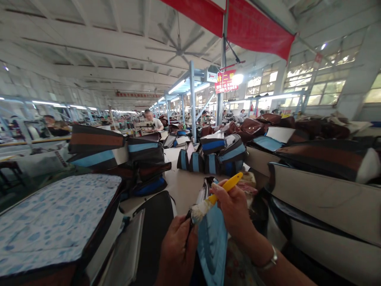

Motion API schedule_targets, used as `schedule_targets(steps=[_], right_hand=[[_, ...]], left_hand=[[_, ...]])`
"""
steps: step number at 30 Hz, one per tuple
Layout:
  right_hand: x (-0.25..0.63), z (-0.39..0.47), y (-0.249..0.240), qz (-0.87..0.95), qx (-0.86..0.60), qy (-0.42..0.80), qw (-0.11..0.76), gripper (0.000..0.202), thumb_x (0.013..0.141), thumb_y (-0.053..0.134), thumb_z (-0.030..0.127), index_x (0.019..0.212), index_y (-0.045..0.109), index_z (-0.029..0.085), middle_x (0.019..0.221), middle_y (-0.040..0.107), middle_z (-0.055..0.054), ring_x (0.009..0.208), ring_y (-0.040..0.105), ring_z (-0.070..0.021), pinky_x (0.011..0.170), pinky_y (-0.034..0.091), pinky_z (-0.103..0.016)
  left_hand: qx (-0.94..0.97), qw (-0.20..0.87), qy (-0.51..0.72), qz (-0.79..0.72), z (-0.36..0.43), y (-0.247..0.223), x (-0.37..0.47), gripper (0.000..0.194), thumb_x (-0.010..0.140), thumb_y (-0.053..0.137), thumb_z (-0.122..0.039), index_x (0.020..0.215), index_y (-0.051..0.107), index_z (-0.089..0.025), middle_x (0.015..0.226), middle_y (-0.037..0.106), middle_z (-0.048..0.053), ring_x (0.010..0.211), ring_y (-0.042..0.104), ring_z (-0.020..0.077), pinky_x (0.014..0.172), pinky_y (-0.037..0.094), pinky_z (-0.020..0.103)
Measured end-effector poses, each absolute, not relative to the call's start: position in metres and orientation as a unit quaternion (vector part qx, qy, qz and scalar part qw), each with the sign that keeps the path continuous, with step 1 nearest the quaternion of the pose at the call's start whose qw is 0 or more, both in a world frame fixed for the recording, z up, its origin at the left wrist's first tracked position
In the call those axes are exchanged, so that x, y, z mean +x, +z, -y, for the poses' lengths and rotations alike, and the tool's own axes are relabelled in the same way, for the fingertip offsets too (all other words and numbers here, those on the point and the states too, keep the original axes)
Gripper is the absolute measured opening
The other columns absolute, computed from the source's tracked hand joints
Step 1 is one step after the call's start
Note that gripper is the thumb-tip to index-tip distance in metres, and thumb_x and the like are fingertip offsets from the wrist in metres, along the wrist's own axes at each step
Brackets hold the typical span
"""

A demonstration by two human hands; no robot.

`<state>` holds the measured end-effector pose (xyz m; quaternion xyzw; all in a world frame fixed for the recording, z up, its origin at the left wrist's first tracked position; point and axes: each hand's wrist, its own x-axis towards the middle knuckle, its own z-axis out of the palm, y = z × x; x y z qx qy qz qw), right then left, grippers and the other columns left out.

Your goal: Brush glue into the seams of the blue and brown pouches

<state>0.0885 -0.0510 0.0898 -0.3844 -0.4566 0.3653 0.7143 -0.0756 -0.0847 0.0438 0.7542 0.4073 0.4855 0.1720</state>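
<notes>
A brush with a yellow handle (233,182) and pale, coated bristles is in my right hand (233,206), pinched between thumb and fingers. Its bristles (200,211) touch a dark edge held in my left hand (178,248), whose fingers are closed round that dark piece. Light blue fabric (212,242) hangs from the work between and below both hands. The far end of the piece is partly hidden behind my right hand and the brush. A bracelet (272,258) circles my right wrist.
A blue-patterned panel (59,218) lies at the left beside a dark bag piece (156,226). Striped bag pieces (211,161) stand on the pale table (181,182). Large beige and dark pieces (321,198) are stacked at the right. A person (153,121) is farther back.
</notes>
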Motion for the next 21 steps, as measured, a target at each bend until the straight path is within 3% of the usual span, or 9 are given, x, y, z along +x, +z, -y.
schedule_targets(steps=[6, 10, 13, 18, 21], right_hand=[[0.092, 0.060, 0.100, 0.539, -0.391, 0.251, 0.702, 0.023, 0.092, 0.060, 0.037, 0.077, 0.056, 0.020, 0.053, 0.045, 0.007, 0.047, 0.043, -0.0097, 0.046, 0.036, -0.021], [0.090, 0.066, 0.101, 0.651, -0.389, 0.028, 0.651, 0.017, 0.092, 0.058, 0.026, 0.077, 0.057, 0.021, 0.070, 0.060, 0.001, 0.068, 0.060, -0.0148, 0.068, 0.048, -0.028], [0.089, 0.070, 0.102, 0.630, -0.373, -0.015, 0.681, 0.010, 0.093, 0.056, 0.021, 0.083, 0.056, 0.022, 0.080, 0.063, -0.001, 0.085, 0.064, -0.0174, 0.079, 0.050, -0.031], [0.100, 0.083, 0.081, 0.731, -0.310, -0.107, 0.598, 0.010, 0.090, 0.056, 0.012, 0.088, 0.056, 0.022, 0.067, 0.058, 0.004, 0.062, 0.059, -0.0133, 0.093, 0.048, -0.041], [0.118, 0.096, 0.056, 0.674, -0.358, -0.101, 0.638, 0.010, 0.090, 0.056, 0.012, 0.090, 0.057, 0.023, 0.066, 0.058, 0.004, 0.067, 0.063, -0.0147, 0.092, 0.050, -0.038]], left_hand=[[0.754, 0.173, 0.477, -0.416, 0.084, 0.043, -0.077, 0.026, 0.096, 0.048, -0.027, 0.111, 0.068, -0.019, 0.111, 0.066, 0.010, 0.103, 0.064, 0.0196, 0.090, 0.053, 0.027], [0.756, 0.177, 0.471, -0.418, 0.084, 0.042, -0.076, 0.027, 0.097, 0.047, -0.028, 0.112, 0.068, -0.019, 0.114, 0.065, 0.010, 0.105, 0.064, 0.0195, 0.090, 0.053, 0.027], [0.757, 0.171, 0.463, -0.428, 0.083, 0.040, -0.078, 0.028, 0.097, 0.046, -0.031, 0.111, 0.068, -0.020, 0.115, 0.065, 0.009, 0.105, 0.064, 0.0188, 0.091, 0.053, 0.027], [0.761, 0.125, 0.458, -0.443, 0.073, 0.030, -0.094, 0.028, 0.096, 0.047, -0.036, 0.110, 0.068, -0.022, 0.110, 0.067, 0.007, 0.102, 0.066, 0.0185, 0.090, 0.055, 0.027], [0.758, 0.099, 0.439, -0.472, 0.068, 0.020, -0.106, 0.031, 0.094, 0.049, -0.042, 0.112, 0.067, -0.023, 0.114, 0.066, 0.007, 0.104, 0.067, 0.0205, 0.091, 0.056, 0.031]])
